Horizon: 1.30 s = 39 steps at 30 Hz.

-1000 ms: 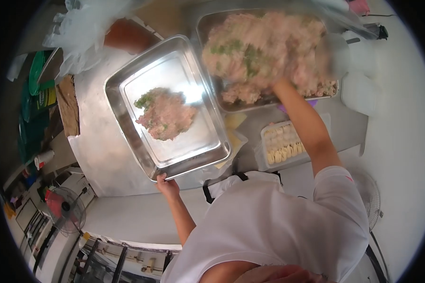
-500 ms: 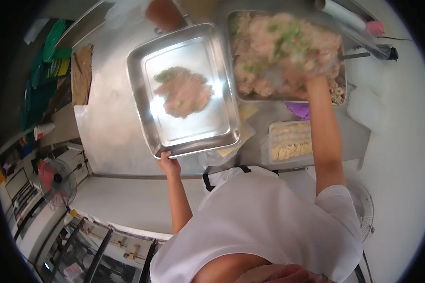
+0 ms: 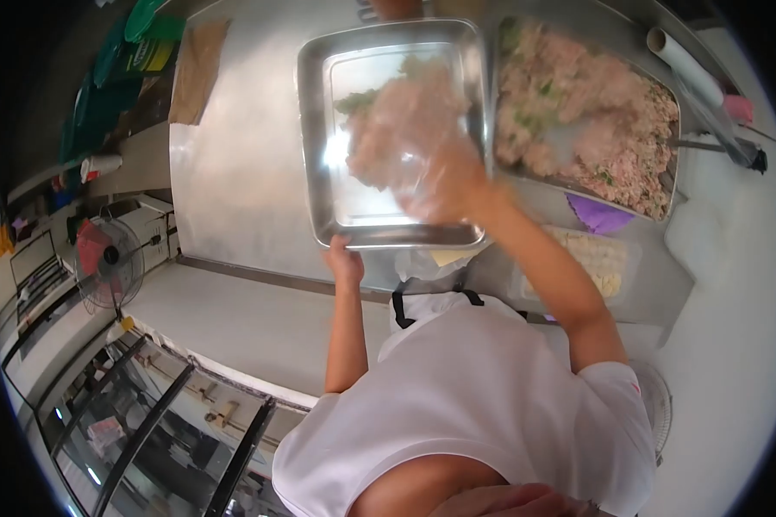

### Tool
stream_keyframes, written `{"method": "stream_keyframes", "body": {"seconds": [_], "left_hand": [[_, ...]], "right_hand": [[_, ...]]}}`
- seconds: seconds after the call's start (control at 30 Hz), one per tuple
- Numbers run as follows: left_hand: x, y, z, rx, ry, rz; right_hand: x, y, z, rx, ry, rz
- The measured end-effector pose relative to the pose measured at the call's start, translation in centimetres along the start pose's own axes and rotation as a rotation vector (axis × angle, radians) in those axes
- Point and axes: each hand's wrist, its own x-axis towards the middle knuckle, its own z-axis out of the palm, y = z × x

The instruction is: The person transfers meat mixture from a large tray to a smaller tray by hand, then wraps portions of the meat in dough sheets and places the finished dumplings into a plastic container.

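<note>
The minced meat (image 3: 375,129) lies around the middle of the metal tray (image 3: 311,155). The left hand (image 3: 345,261) pinches the tray's rim at seven o'clock. The right hand (image 3: 453,183), blurred behind clear plastic (image 3: 412,168), comes in from five o'clock; whether it grips meat, I cannot tell. Held at one corner, the tray could swivel under a hard push, perhaps knocking the fuller pan (image 3: 669,177) at three o'clock.

Before me, a metal table (image 3: 233,172) — on it lie the tray (image 3: 311,129) I grip, a fuller meat pan (image 3: 671,183) and a plastic box (image 3: 588,258).
</note>
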Motion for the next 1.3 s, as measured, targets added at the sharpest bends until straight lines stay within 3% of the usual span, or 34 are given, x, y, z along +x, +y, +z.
{"method": "stream_keyframes", "body": {"seconds": [0.07, 0.2, 0.27, 0.3, 0.33, 0.4, 0.43, 0.5, 0.53, 0.57, 0.67, 0.8, 0.87, 0.9, 0.97, 1.13, 1.2, 1.3], "left_hand": [[-0.6, 0.5, 0.9, -0.021, -0.045, 0.014], [-0.6, -0.3, -0.1, -0.019, -0.040, -0.046], [-1.0, -0.9, -0.2, -0.018, -0.036, -0.052], [-1.3, -0.8, 0.3, -0.038, -0.041, -0.043], [-1.4, -0.8, 0.3, -0.044, -0.037, -0.036], [-1.3, -0.9, 0.0, -0.038, -0.058, -0.046], [-0.6, -0.9, 0.2, -0.056, -0.055, -0.033], [-0.1, -1.2, -0.5, -0.052, 0.046, -0.139], [0.1, -1.3, -1.3, -0.042, 0.098, -0.196], [1.6, -3.2, -3.8, -0.093, -0.003, -0.210], [0.9, -2.1, -2.2, -0.068, 0.037, -0.158], [-1.9, 1.4, 1.9, 0.076, 0.016, -0.041], [-1.6, 1.4, 2.6, 0.037, -0.044, 0.043], [-1.5, 1.2, 2.1, -0.037, -0.062, -0.001], [-1.4, 0.3, 1.2, -0.070, -0.024, -0.035], [-2.3, 0.5, 2.8, -0.092, -0.034, -0.034], [-3.0, 1.2, 3.6, -0.069, 0.081, -0.064], [-2.4, 0.2, 2.8, -0.116, 0.079, -0.060]], "right_hand": [[-0.7, -4.1, -0.9, 0.024, -0.084, 0.192], [-0.4, -5.6, 2.0, 0.125, -0.238, 0.404], [0.9, -5.5, 1.3, 0.471, -0.453, 0.555], [0.0, -4.7, 3.0, 0.351, -0.185, 0.374], [0.0, -4.4, 3.2, 0.351, -0.187, 0.364], [0.4, -4.0, 3.4, 0.387, -0.497, 0.459], [0.6, -4.3, 2.6, 0.376, -0.502, 0.440], [0.3, -5.4, 0.2, 0.262, -0.173, 0.366], [1.3, -5.6, -1.6, 0.137, -0.066, 0.205], [2.7, -5.8, -3.4, 0.012, 0.052, 0.041], [8.8, -2.9, -4.2, 0.017, 0.053, -0.146], [15.8, -0.5, -0.9, 0.099, -0.842, 0.328], [17.0, 1.8, 4.6, 0.057, -0.977, 0.052], [17.3, 2.3, 5.4, 0.068, -0.974, 0.062], [17.5, 3.0, 7.1, 0.117, -1.201, 0.285], [16.7, -0.6, 1.7, 0.008, -1.120, 0.222], [14.3, -2.5, 0.2, -0.026, -1.080, 0.159], [6.8, -1.6, 1.1, -0.145, -0.330, -0.270]]}}
